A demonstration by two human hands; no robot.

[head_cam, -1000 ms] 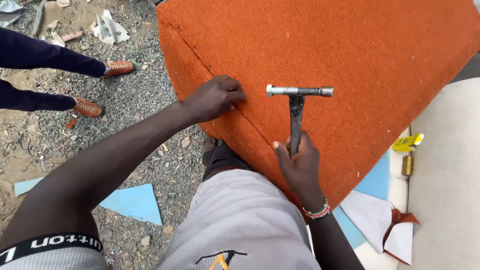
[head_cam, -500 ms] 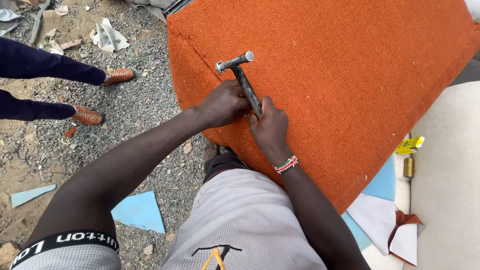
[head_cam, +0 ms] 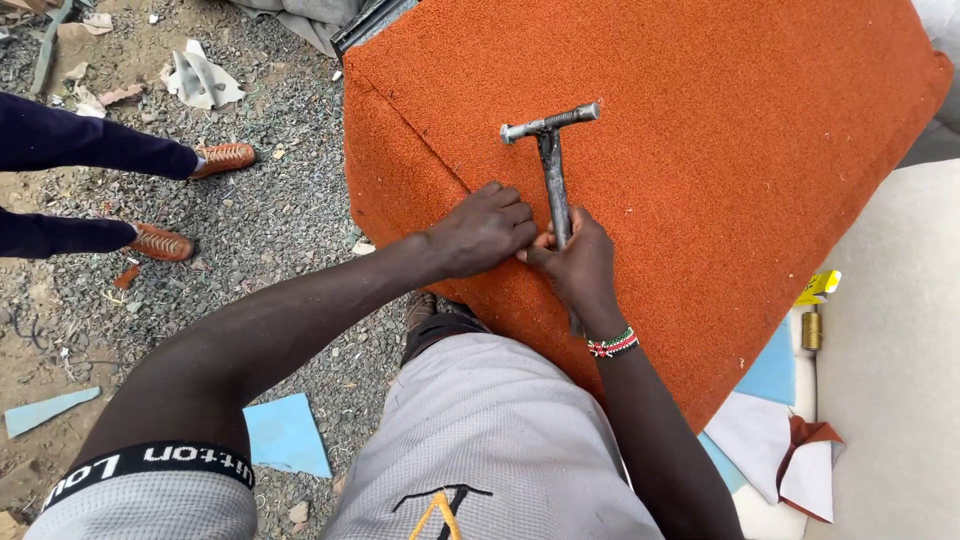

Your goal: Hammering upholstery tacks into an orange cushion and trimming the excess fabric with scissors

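While the left hand [head_cam: 485, 228] presses curled fingers on the orange upholstered cushion [head_cam: 700, 150] seam, the right hand [head_cam: 575, 265] just beside it grips the metal hammer [head_cam: 552, 165], handle running straight away, head beyond both.

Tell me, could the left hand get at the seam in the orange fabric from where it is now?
Probably yes. The left hand already rests on the orange fabric right at the seam, with nothing between them. The right hand and its hammer sit just beside it, not across the seam.
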